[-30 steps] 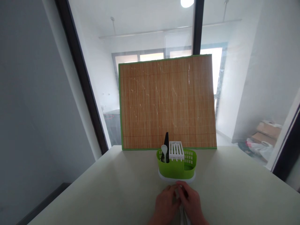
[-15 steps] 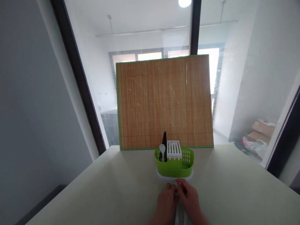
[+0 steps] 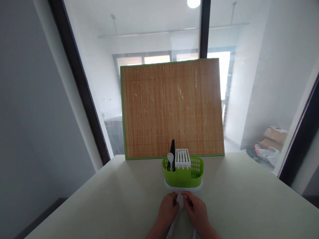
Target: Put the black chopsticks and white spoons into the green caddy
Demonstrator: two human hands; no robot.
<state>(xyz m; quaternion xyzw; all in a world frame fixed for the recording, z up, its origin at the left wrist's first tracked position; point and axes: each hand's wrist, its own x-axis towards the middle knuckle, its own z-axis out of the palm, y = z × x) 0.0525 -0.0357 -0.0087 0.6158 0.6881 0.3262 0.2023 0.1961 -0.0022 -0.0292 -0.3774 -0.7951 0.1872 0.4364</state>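
Observation:
At the front of the table, my left hand (image 3: 167, 209) is closed on a white spoon-like utensil (image 3: 179, 200), its handle slanting down toward the bottom edge. My right hand (image 3: 196, 209) has its fingers pinched at the right side of the same utensil's head. A second white handle (image 3: 194, 232) shows below my right hand; its upper part is hidden. Just beyond both hands stands a green basket (image 3: 178, 178) on a white base. It holds a white spoon (image 3: 170, 157) and black utensils (image 3: 173, 149) on the left, beside a white slotted rack (image 3: 182, 157).
A bamboo mat (image 3: 171, 109) with green edging stands upright at the back of the pale table (image 3: 112, 205). Behind it is a glass partition with dark frames. Boxes and plastic bags (image 3: 271, 146) lie on the floor beyond, at the right.
My hands have moved slightly apart, and the utensil's head now shows between them. Its handle now slants down to the left. The whole view has shifted slightly.

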